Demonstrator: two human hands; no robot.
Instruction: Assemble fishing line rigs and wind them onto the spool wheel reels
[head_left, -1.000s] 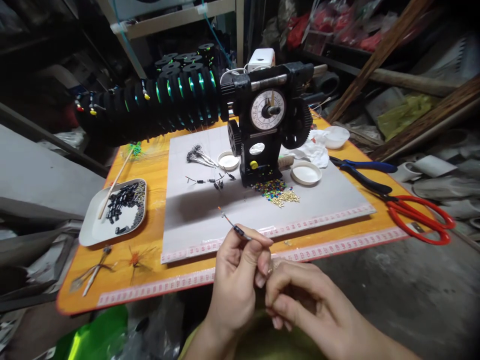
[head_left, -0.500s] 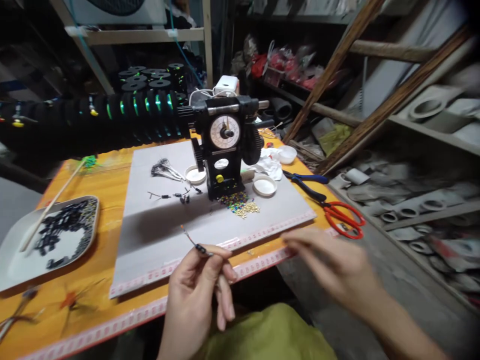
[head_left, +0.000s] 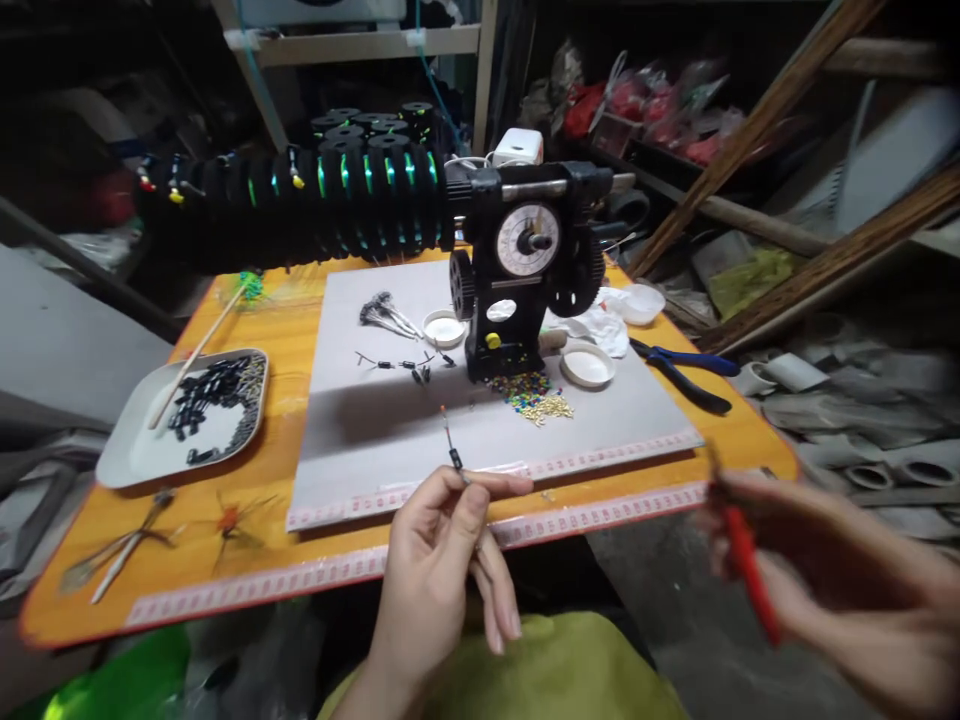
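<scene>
Between thumb and forefinger, my left hand pinches a small black piece with a thin wire and an orange tip pointing up, over the front edge of the grey board. My right hand, blurred, is wrapped round red-handled scissors at the table's right front corner. Small colored beads and gold beads lie on the board at the foot of a black machine with a dial. Several black pieces on wire lie to the left of it.
A white tray holds black parts and a stick at the left. Blue-and-black pliers lie at the right table edge. White dishes stand near the machine. Spools on a long shaft extend left. A wooden ladder leans at the right.
My right hand has moved right and taken hold of the red scissors, which lay on the table's right side. The view has shifted left; my left hand still pinches the black piece.
</scene>
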